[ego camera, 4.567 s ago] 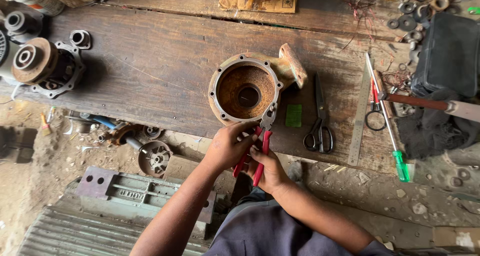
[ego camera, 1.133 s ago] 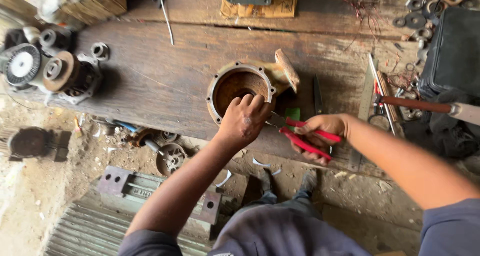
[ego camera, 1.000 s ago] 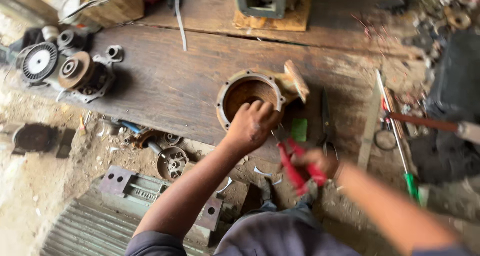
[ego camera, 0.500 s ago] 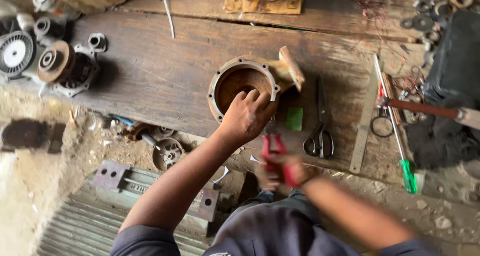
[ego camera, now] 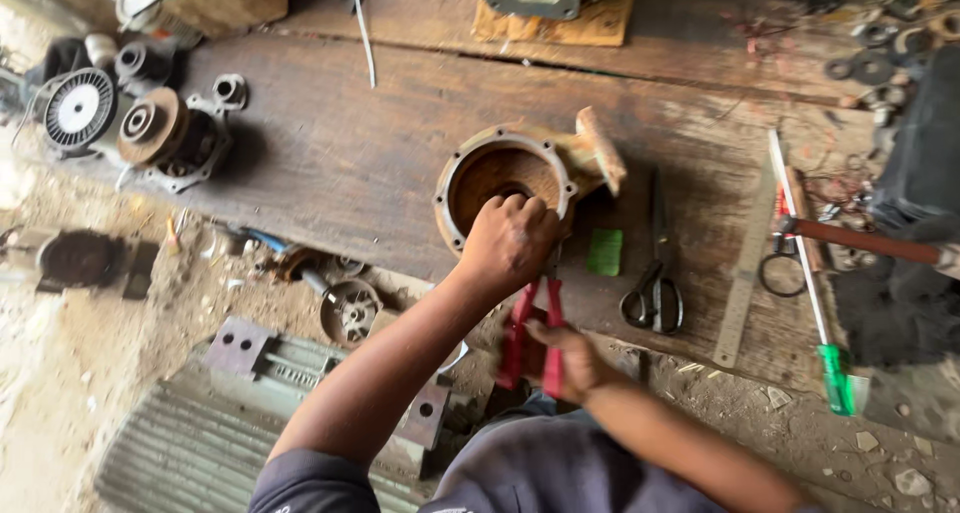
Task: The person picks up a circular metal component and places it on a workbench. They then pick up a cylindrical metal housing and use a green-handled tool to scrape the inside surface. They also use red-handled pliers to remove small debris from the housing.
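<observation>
Rusty and round, a flanged metal housing [ego camera: 510, 178] lay on the dark wooden bench [ego camera: 340, 153], open side up, with a stubby pipe outlet sticking out toward its upper right. The left hand [ego camera: 510, 241] rested on the housing's near rim, its fingers [ego camera: 515, 208] curled over the edge and into the bowl, gripping it. Just below, the right hand [ego camera: 565, 358] was wrapped around the red handles of a pair of pliers [ego camera: 532, 338], squeezing them close together; the nose of the pliers pointed up toward the rim and was hidden behind the left hand, so whether it bit on anything could not be told.

To the right of the housing sat a small green block [ego camera: 604, 252], then black-handled scissors [ego camera: 655, 273] lying with blades pointing away, then a steel ruler [ego camera: 748, 263] set at a slant. Farther right lay a green-handled screwdriver [ego camera: 815, 293], its handle hanging past the bench edge. At the far left end of the bench stood a cluster of pulleys and motor parts [ego camera: 150, 123]. Below the bench, on the dirt floor, rested a grey metal block [ego camera: 300, 368] and a small round casting [ego camera: 350, 311].
</observation>
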The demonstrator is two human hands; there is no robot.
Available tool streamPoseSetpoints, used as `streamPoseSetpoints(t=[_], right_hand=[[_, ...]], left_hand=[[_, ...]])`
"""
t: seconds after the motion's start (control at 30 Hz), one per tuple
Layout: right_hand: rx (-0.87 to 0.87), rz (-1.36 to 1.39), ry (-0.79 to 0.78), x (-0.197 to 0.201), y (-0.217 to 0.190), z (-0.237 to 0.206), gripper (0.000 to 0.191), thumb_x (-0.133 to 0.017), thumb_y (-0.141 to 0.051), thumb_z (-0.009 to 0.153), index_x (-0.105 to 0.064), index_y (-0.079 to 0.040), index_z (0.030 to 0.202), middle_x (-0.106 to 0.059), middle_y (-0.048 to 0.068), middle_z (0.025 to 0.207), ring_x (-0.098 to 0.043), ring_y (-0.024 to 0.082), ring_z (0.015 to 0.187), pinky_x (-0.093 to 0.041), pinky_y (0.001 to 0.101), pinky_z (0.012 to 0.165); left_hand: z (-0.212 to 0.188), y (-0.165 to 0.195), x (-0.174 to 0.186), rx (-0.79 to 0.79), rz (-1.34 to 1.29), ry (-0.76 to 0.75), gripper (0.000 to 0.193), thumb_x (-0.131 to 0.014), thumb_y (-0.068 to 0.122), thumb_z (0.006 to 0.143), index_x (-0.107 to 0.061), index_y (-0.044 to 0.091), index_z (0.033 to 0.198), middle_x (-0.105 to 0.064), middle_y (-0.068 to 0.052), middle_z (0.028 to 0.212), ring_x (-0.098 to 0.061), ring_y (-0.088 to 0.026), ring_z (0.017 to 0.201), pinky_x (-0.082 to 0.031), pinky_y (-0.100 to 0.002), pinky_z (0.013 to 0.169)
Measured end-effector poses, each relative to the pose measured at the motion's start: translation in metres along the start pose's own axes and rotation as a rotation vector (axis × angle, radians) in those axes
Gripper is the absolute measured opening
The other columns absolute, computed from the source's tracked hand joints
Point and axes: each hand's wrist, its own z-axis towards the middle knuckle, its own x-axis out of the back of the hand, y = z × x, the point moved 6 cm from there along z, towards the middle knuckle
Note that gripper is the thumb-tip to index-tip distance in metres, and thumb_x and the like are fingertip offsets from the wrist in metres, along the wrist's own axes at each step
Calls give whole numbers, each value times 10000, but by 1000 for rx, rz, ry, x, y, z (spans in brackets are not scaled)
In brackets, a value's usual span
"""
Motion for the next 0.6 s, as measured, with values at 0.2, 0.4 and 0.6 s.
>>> streamPoseSetpoints(t=[0.2,0.4,0.6], right_hand=[[301,106,-359,-36,17,36,252,-652,-257,1047,-604,-26,1136,-661,123,888,-659,317,822,-508,460,733],[-255,-141,-313,1,-54,-30,256,-613,-327,992,-601,-96,1102,-600,126,774,-581,244,617,-437,399,559],[-924,-473,-370,26,-163,-49,566,-488,-539,1038,-595,-1,1174,-660,161,865,-638,266,750,-522,422,687]], left_hand=[[3,-3,-3,-11,14,-43,230,-672,310,923,-659,118,798,-643,-57,800,-640,-270,759,-470,-427,657],[2,-1,-11,16,10,-36,226,-664,313,935,-683,122,816,-655,-61,794,-650,-271,766,-467,-432,639],[-1,0,3,-23,-9,-12,110,-664,255,865,-666,146,879,-616,-36,890,-634,-257,847,-469,-427,656]])
